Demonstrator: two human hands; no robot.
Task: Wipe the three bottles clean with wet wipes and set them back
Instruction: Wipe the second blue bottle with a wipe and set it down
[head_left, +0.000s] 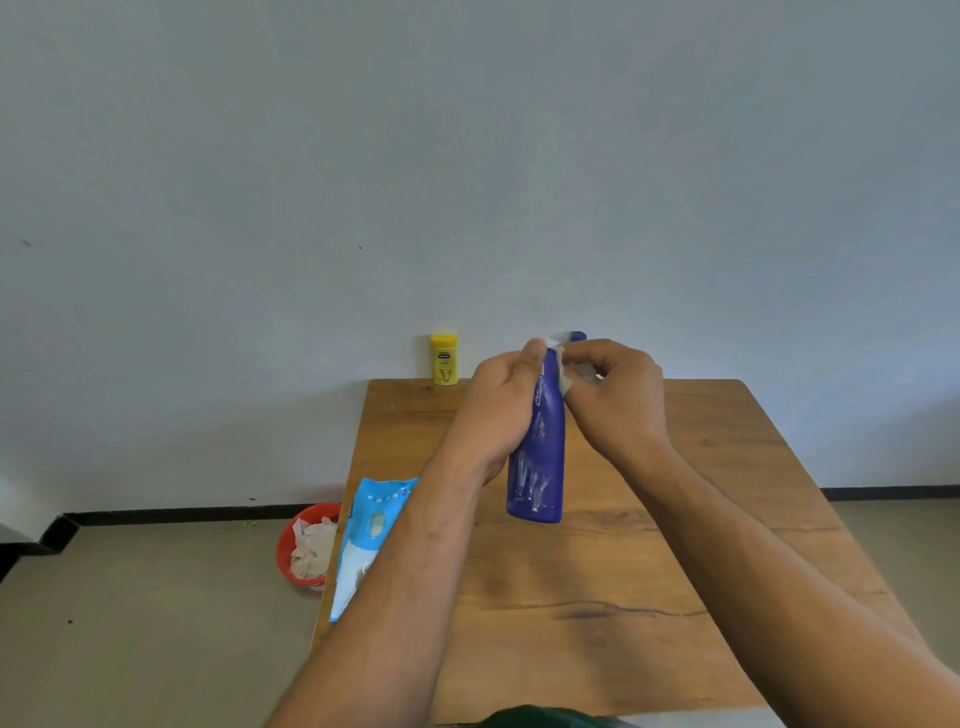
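Note:
My left hand grips a tall dark blue bottle around its upper part and holds it above the wooden table, base toward me. My right hand presses a white wet wipe against the bottle's neck. Wet streaks show on the bottle's side. A small yellow bottle stands upright at the table's far left corner, against the wall. A third bottle is not visible; another blue cap peeks out behind my right hand.
A light blue wet wipes pack lies on the table's left edge, partly under my left forearm. On the floor to the left sits a red bowl with crumpled used wipes. A grey wall rises behind the table.

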